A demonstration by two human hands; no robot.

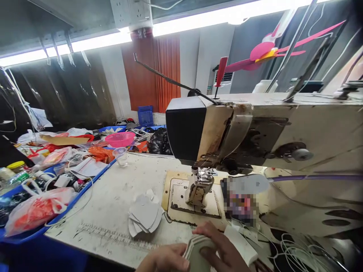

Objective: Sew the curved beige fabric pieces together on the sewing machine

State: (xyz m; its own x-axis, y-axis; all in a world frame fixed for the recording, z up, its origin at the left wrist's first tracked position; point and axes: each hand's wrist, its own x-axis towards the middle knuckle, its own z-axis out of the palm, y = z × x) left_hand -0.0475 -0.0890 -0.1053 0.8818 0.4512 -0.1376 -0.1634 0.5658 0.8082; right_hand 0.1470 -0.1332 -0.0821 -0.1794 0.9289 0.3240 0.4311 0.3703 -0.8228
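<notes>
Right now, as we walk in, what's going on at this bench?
A person holds a layered stack of pale pieces between the left hand and the right hand, in front of the sewing machine and apart from its post. A loose pile of pale cut shapes lies on the table, left of that post.

A stack of pale, flat cut pieces (197, 261), layered edges showing, is held between left hand (168, 258) and right hand (222, 247).
</notes>
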